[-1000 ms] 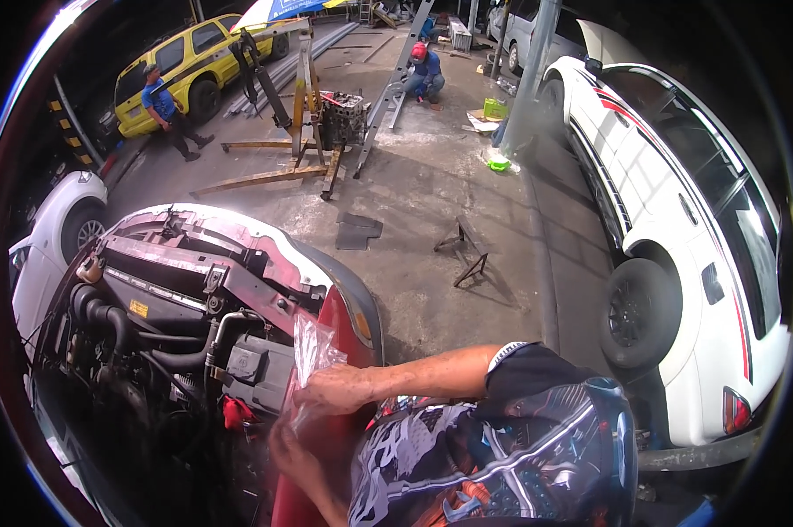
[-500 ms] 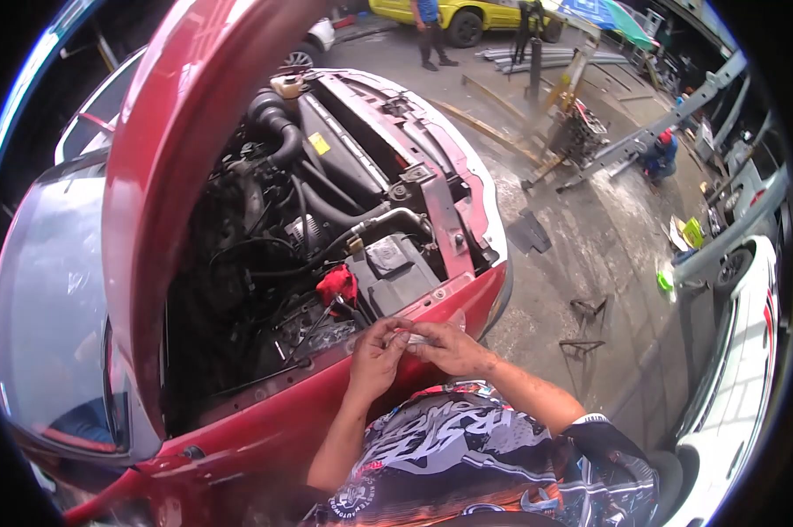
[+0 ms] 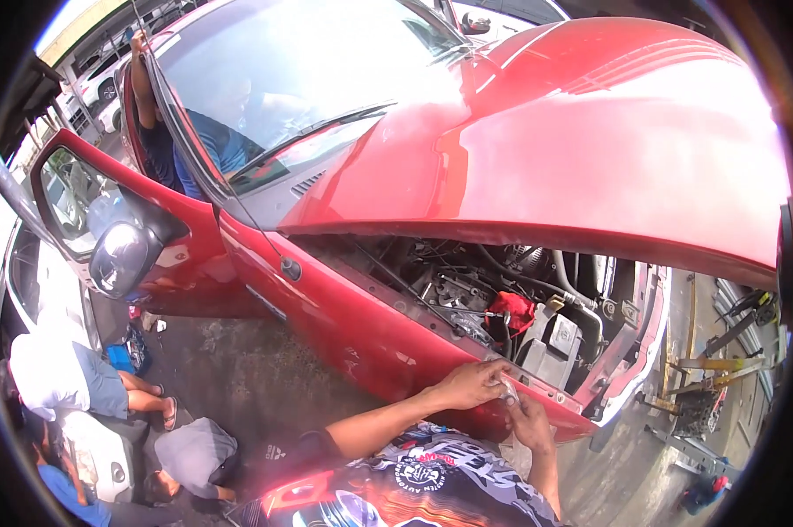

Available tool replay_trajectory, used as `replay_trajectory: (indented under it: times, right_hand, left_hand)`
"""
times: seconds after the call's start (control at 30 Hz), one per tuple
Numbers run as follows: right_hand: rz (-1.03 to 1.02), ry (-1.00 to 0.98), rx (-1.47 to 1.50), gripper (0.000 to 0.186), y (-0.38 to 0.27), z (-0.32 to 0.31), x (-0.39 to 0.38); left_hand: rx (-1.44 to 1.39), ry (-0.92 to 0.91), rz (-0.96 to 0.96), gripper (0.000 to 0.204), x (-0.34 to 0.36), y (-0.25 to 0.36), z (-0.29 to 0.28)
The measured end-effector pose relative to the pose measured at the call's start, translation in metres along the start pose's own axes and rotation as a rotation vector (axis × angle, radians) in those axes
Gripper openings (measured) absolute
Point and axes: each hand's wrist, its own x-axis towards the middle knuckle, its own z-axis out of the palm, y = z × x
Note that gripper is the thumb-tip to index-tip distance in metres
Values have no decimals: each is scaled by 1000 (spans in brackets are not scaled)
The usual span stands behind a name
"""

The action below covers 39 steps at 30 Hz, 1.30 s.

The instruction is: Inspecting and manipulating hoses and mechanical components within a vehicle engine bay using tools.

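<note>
My left hand (image 3: 471, 386) and my right hand (image 3: 530, 424) meet at the edge of the red car's fender (image 3: 396, 351), below the engine bay. Both have fingers closed on a small crumpled piece of clear plastic (image 3: 506, 386); exactly what is inside it, if anything, I cannot make out. Just beyond them, inside the engine bay, are a red cloth (image 3: 510, 309) and a grey battery (image 3: 556, 347), with hoses and metal fittings around them. The raised red hood (image 3: 590, 140) overhangs the bay.
The car's door (image 3: 177, 272) stands open, with someone in blue (image 3: 199, 149) at the doorway. People in white (image 3: 49, 373), grey (image 3: 190, 452) and blue (image 3: 67, 492) crouch or bend at lower left. A yellow hoist frame (image 3: 721, 362) and another crouched person (image 3: 704, 492) are at right.
My view has swung left, from the shop floor to the car's windscreen, hood and door. My hands stay together, and the plastic now looks more bunched between their fingers.
</note>
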Motion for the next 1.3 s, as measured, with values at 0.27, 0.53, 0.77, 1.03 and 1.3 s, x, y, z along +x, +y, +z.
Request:
replay_trajectory:
  times: [0.27, 0.53, 0.77, 1.03, 1.3]
  right_hand:
    - [-41, -47, 138, 35, -9, 4, 20]
    - [9, -80, 125, 35, -11, 5, 19]
    - [-26, -113, 154, 36, -7, 8, 15]
    - [15, -58, 254, 29, 2, 3, 0]
    - [-198, -70, -199, 27, 22, -5, -19]
  left_hand:
    - [41, -9, 34, 44, -1, -13, -18]
    - [15, 37, 28, 32, 6, -33, -8]
    - [-346, 273, 45, 21, 5, -41, 4]
    - [-591, 249, -168, 17, 3, -31, 0]
    - [295, -170, 286, 65, -9, 32, 8]
